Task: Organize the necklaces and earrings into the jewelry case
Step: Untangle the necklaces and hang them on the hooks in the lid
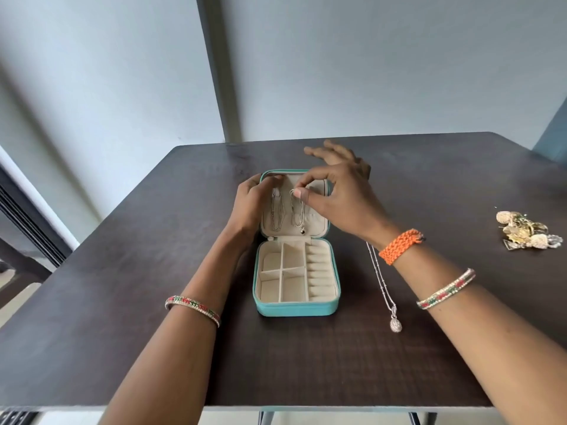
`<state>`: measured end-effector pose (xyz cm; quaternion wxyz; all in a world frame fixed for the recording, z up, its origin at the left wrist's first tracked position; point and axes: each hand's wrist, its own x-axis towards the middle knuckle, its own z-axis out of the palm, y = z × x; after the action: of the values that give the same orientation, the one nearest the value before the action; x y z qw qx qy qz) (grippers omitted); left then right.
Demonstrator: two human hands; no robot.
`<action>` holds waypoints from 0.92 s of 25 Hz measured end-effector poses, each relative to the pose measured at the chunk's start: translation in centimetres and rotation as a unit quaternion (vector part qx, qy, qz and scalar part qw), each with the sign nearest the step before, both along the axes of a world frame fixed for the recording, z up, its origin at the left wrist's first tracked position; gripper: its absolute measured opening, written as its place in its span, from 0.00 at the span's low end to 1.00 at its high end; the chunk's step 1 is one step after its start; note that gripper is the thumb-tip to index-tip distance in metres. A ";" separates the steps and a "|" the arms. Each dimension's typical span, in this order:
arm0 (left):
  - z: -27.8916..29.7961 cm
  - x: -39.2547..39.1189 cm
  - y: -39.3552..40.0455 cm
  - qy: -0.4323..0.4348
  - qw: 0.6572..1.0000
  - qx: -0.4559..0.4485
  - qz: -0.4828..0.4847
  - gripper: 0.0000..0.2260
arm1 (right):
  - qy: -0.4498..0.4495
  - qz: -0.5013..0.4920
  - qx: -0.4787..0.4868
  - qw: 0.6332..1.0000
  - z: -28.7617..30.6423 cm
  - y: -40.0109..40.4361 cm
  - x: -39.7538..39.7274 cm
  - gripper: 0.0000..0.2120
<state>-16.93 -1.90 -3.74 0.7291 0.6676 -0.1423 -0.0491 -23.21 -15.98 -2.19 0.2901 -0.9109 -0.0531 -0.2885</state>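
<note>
A teal jewelry case (294, 309) lies open in the middle of the table, its cream lid (316, 222) tilted back. Two silver chains hang inside the lid: one necklace (276, 213) at the left, a second necklace (297, 214) beside it. My right hand (334, 194) pinches the top of the second necklace at the lid's upper edge. My left hand (253, 200) grips the lid's left rim. A third silver necklace with an oval pendant (387, 289) lies on the table right of the case. Gold and pearl earrings (526, 230) sit in a heap at the far right.
The case's bottom tray (267, 299) has several square compartments and a row of ring rolls, all holding nothing. The dark wooden table (153, 271) ends close to me and at the wall behind. Both wrists wear bangles; the right one also has an orange woven band.
</note>
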 end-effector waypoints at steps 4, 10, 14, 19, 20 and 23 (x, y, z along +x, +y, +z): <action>0.2 -0.7 0.0 -0.042 0.999 -0.013 0.007 0.09 | -0.044 -0.004 -0.018 0.999 -0.5 0.4 0.0 0.01; -0.1 -0.2 0.0 -0.072 0.996 -0.036 0.033 0.06 | -0.059 0.047 0.025 0.997 1.3 0.7 -1.5 0.03; 0.0 -0.4 -0.1 -0.099 0.994 -0.040 0.030 0.05 | -0.033 0.026 -0.011 0.999 0.9 0.3 -1.3 0.04; -0.2 -0.2 -0.1 -0.111 0.993 -0.036 0.033 0.06 | -0.087 -0.013 -0.057 0.994 -0.2 0.3 -0.8 0.02; -0.3 -0.1 -0.1 -0.110 0.993 -0.034 0.035 0.06 | -0.099 -0.018 -0.059 0.993 -0.2 0.3 -0.9 0.02; -0.3 -0.2 -0.1 -0.110 0.993 -0.030 0.036 0.07 | -0.130 -0.035 -0.075 0.988 -0.1 0.4 -0.9 0.02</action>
<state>-17.09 -2.02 -4.03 0.7298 0.6516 -0.1994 0.0553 -24.09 -15.57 -2.26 0.2012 -0.8862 -0.0801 -0.4096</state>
